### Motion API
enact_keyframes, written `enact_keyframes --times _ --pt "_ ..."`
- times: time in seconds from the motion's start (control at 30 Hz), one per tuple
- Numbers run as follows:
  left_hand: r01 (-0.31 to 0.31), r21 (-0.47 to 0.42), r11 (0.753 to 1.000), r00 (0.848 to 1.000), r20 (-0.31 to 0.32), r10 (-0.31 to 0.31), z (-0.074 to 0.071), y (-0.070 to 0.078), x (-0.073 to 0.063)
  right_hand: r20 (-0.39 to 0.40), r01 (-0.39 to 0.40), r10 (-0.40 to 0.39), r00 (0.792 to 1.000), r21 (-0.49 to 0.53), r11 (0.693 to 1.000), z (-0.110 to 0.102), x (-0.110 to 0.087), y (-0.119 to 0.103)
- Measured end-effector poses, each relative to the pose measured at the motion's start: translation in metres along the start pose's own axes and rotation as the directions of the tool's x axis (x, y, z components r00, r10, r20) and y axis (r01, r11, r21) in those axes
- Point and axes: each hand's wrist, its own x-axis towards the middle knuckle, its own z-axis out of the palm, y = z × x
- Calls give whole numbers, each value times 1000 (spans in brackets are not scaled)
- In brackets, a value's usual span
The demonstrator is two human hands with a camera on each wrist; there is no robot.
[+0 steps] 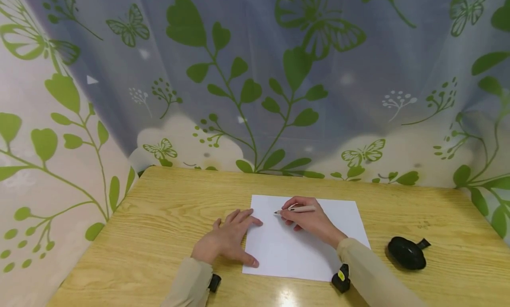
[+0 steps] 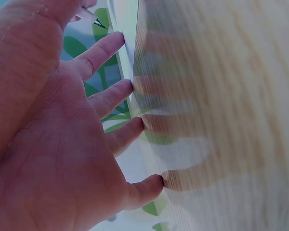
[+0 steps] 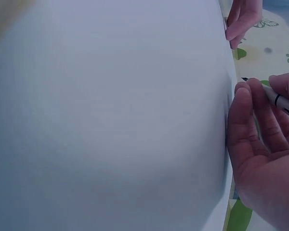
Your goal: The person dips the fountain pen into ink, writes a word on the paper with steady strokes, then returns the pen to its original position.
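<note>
A blank white sheet of paper [image 1: 279,249] lies on the wooden table. My right hand [image 1: 318,225] pinches a pale pencil [image 1: 306,209] between thumb and fingers, its dark tip close over the upper left part of the sheet. In the right wrist view the pencil [image 3: 283,102] shows a dark band, and the curled lower fingers rest by the paper. My left hand [image 1: 227,239] spreads its fingers at the sheet's left edge, with thumb and index finger on the paper. The left wrist view shows its other fingertips [image 2: 154,185] touching the wood.
A glossy black rounded object with a small tab [image 1: 406,253] sits on the table [image 1: 159,209] to the right of the sheet. Behind the table's far edge hangs a curtain [image 1: 350,99] printed with green leaves and butterflies. Both wrists carry small black devices.
</note>
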Motion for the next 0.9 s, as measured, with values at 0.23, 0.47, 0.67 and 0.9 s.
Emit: enact_keyframes --times 0.23,0.47,0.67,0.9 --pt "1 -2 1000 1000 0 -1 1 -1 1 21 -23 24 1000 -36 999 7 11 -2" --pt "-3 -2 1000 1000 -5 3 1 0 0 49 6 -3 999 -59 998 12 19 -3" --pt "4 6 1000 1000 0 -4 1 0 0 73 21 -16 997 -64 998 16 23 -4" --pt "-1 16 1000 1000 0 1 1 -1 1 85 3 4 996 -79 997 20 26 -7"
